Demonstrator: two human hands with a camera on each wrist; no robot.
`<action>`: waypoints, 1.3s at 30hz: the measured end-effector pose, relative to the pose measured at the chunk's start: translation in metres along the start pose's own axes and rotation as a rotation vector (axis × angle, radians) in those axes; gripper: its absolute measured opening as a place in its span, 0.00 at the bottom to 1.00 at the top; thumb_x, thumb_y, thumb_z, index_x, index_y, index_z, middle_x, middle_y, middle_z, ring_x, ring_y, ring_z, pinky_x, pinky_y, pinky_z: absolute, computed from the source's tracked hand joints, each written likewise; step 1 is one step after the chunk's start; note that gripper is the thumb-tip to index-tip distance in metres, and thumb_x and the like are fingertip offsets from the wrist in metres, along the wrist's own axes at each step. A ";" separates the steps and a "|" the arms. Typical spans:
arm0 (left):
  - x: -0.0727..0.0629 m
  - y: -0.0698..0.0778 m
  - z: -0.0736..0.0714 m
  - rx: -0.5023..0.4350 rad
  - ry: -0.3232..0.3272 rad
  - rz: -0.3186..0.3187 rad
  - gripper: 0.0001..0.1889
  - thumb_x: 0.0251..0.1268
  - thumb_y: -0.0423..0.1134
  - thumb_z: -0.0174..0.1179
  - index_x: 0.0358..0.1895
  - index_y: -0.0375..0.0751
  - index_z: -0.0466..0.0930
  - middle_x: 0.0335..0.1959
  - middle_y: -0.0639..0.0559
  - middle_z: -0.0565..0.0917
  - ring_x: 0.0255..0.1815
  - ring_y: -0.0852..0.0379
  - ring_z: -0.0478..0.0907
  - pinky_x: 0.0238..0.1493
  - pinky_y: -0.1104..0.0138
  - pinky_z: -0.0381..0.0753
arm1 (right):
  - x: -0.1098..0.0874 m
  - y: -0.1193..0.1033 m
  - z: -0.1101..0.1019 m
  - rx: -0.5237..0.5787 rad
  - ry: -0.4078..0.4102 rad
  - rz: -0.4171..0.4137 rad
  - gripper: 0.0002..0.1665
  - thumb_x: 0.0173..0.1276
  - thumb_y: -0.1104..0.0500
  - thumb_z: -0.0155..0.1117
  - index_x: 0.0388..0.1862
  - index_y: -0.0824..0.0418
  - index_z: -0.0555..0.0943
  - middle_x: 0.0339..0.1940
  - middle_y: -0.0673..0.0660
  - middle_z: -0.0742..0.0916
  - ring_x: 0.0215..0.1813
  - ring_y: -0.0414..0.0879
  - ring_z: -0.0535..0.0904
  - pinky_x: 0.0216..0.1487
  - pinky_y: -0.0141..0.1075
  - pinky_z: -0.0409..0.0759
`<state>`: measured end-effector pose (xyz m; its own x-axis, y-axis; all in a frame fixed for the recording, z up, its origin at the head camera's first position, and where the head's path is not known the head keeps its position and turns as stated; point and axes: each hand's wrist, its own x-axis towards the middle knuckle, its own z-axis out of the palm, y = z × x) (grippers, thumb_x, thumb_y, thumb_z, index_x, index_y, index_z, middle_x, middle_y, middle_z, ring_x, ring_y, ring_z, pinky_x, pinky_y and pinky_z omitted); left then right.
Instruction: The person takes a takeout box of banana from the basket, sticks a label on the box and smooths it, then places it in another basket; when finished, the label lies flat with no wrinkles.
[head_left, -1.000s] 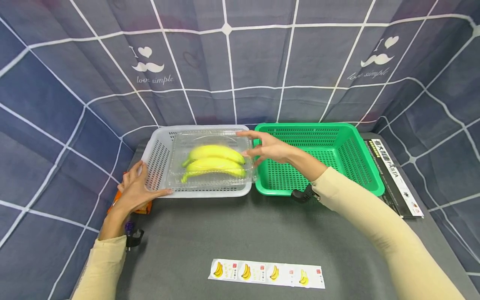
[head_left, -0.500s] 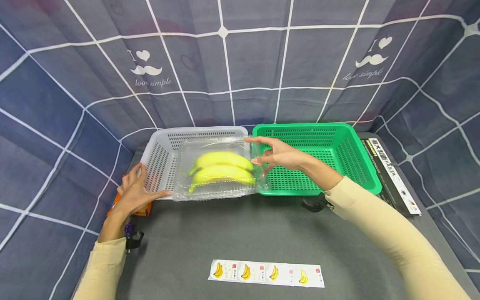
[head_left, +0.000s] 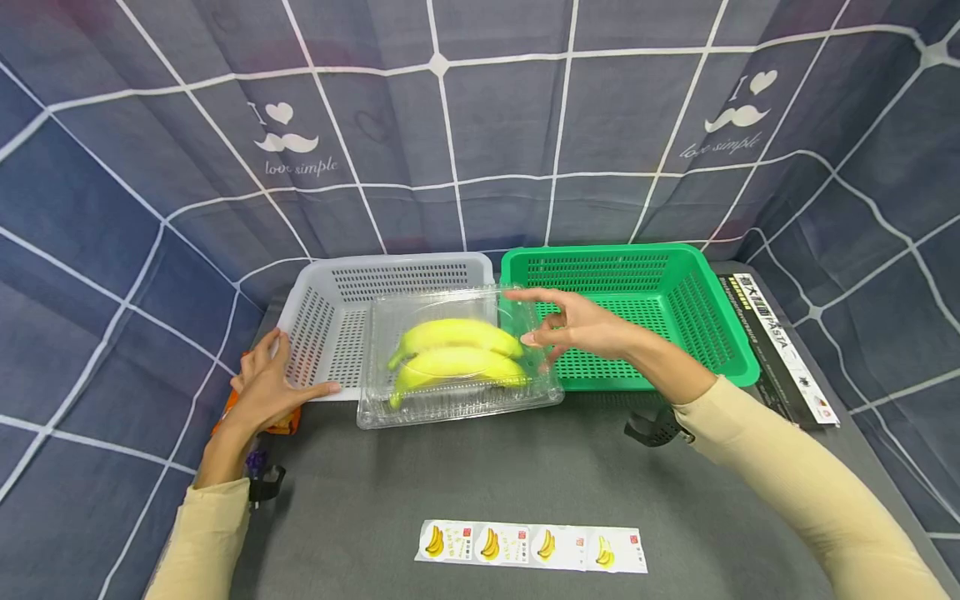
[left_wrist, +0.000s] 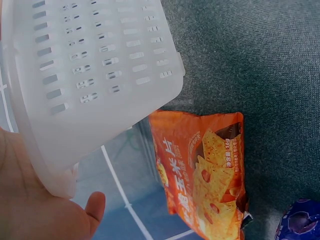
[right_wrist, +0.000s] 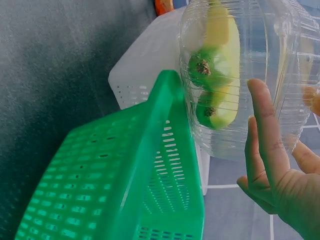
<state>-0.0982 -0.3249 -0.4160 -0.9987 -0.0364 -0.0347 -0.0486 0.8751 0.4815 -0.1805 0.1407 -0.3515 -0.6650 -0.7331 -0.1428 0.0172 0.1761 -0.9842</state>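
Observation:
A clear plastic clamshell box (head_left: 386,333) with yellow bananas (head_left: 457,367) inside hangs tilted over the front rims of the white basket (head_left: 307,333) and the green basket (head_left: 738,354). My right hand (head_left: 588,329) holds the box by its right side; in the right wrist view, fingers (right_wrist: 265,115) lie across its wall and others show behind it. The green banana ends (right_wrist: 205,67) are visible there through the plastic. At the white basket's front left corner, my left hand (head_left: 266,387) grips the rim, thumb along the front and fingers bent at the left side.
An orange snack bag (left_wrist: 200,175) lies left of the white basket, near a purple wrapper (left_wrist: 302,222). A black pasta box (head_left: 780,350) stands right of the green basket. Banana stickers (head_left: 530,546) lie on the grey table (head_left: 450,467) near the front. A tile-patterned curtain (head_left: 495,125) hangs behind.
My right hand has brought the banana box toward the front and right, out past the white basket's front rim. The left hand stays at the basket corner.

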 end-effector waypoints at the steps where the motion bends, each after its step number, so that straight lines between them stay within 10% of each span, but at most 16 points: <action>1: 0.000 0.000 0.000 -0.002 -0.002 -0.002 0.67 0.49 0.65 0.69 0.78 0.36 0.32 0.80 0.39 0.33 0.72 0.28 0.37 0.55 0.34 0.43 | -0.002 0.000 0.001 -0.002 -0.002 -0.003 0.40 0.67 0.66 0.63 0.76 0.48 0.63 0.79 0.56 0.59 0.49 0.61 0.82 0.40 0.55 0.84; 11: 0.001 -0.001 0.002 -0.011 0.004 -0.003 0.67 0.48 0.65 0.70 0.78 0.37 0.33 0.80 0.38 0.34 0.72 0.29 0.37 0.55 0.32 0.42 | -0.028 0.005 0.013 -0.017 0.012 -0.011 0.41 0.67 0.66 0.63 0.76 0.51 0.62 0.78 0.52 0.57 0.57 0.64 0.78 0.39 0.53 0.85; 24: 0.001 -0.002 0.002 -0.007 -0.006 -0.009 0.67 0.48 0.66 0.69 0.78 0.38 0.31 0.80 0.39 0.33 0.72 0.29 0.36 0.55 0.32 0.41 | -0.069 0.015 0.030 -0.116 0.068 -0.023 0.40 0.66 0.59 0.68 0.75 0.44 0.64 0.74 0.54 0.62 0.41 0.50 0.80 0.36 0.49 0.85; 39: 0.003 -0.004 0.003 0.007 -0.006 0.004 0.67 0.50 0.65 0.68 0.79 0.39 0.29 0.80 0.39 0.31 0.72 0.26 0.36 0.54 0.32 0.42 | -0.094 0.037 0.066 -0.170 0.101 -0.150 0.38 0.67 0.65 0.65 0.74 0.59 0.65 0.77 0.66 0.56 0.36 0.42 0.77 0.30 0.40 0.84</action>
<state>-0.1005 -0.3273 -0.4206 -0.9988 -0.0296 -0.0377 -0.0440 0.8785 0.4756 -0.0681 0.1724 -0.3811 -0.7222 -0.6913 0.0235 -0.2076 0.1842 -0.9607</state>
